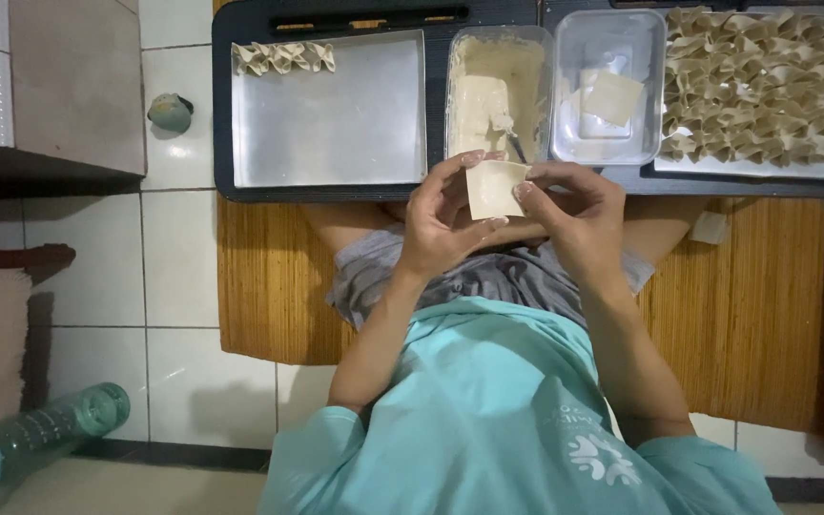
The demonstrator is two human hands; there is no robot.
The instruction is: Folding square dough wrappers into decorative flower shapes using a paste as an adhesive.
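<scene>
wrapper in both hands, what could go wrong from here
1. The thin wrapper is pinched only by the fingertips of the left hand and right hand, so it might tear or crease.
2. It is held over the person's lap, not over the metal tray, so a slip would likely land it on the clothes.
3. The filling tub sits close ahead; a reaching hand could knock it.

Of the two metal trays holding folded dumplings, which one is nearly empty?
The left metal tray: it carries only a short row of folded dumplings along its top edge, while the right tray is packed nearly edge to edge.
</scene>
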